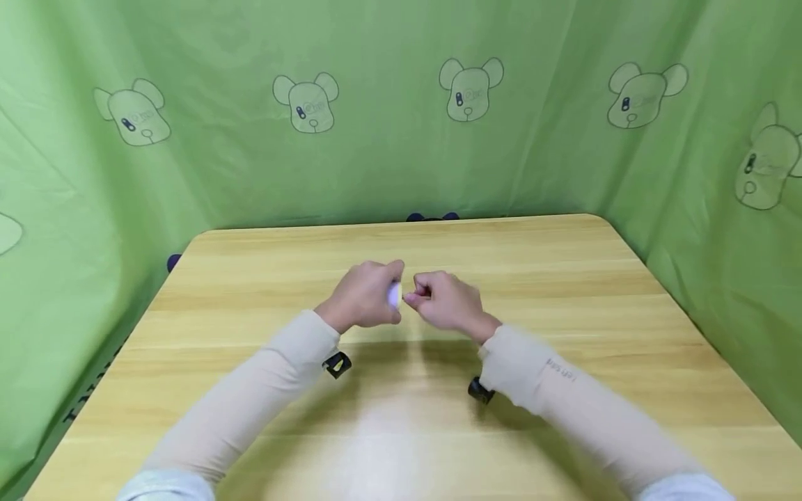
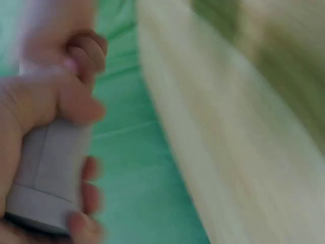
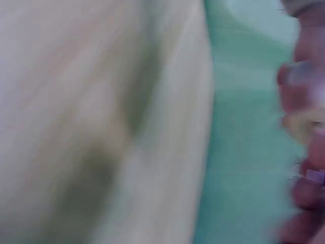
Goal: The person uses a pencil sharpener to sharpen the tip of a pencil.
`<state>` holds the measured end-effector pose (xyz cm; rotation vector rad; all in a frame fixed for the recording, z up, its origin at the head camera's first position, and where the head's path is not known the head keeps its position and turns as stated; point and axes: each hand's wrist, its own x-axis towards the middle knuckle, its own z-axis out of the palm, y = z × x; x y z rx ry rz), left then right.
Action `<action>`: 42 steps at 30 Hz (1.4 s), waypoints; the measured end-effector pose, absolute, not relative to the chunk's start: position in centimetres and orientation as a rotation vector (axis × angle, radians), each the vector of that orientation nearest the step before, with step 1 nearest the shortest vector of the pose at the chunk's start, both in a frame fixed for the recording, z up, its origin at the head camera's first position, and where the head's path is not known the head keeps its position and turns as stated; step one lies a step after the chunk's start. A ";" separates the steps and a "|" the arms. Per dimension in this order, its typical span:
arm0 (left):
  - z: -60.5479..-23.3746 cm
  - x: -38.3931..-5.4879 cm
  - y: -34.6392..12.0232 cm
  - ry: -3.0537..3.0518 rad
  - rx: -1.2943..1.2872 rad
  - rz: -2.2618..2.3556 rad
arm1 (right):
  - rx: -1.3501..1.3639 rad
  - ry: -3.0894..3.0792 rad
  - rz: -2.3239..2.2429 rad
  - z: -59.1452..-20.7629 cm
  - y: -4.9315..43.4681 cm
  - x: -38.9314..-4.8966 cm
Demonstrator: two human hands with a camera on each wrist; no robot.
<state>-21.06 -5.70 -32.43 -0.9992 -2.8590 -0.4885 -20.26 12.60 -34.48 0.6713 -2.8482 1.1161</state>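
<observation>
My left hand [image 1: 366,296] grips a pale grey-white device [image 2: 56,175] with a smooth casing, a seam and a dark end. In the head view its bright, bluish-white face [image 1: 394,296] with a yellowish edge shows between thumb and fingers, turned toward my right hand [image 1: 447,303]. That hand is curled, thumb and forefinger pinched together close beside the device. A tiny dark bit shows at these fingertips; I cannot tell what it is. Both hands are held above the table. The wrist views are blurred, and the left hand's fingers wrap the casing's far side.
A light wood-grain table [image 1: 501,431] with rounded far corners lies below the hands. Green curtains [image 1: 388,153] with bear-head prints surround its back and sides. Black wrist mounts [image 1: 337,364] hang under both sleeves.
</observation>
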 end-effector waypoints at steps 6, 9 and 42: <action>-33.0 -21.4 -5.8 -2.660 -1.076 -0.352 | 0.545 -3.088 1.254 -32.6 13.2 -21.1; -32.9 -21.8 -6.0 -2.731 -1.026 -0.446 | 0.641 -3.003 1.023 -32.9 13.4 -21.0; -30.4 -20.4 -5.9 -3.229 -0.689 -1.628 | 0.863 -1.635 0.395 -37.8 12.8 -21.0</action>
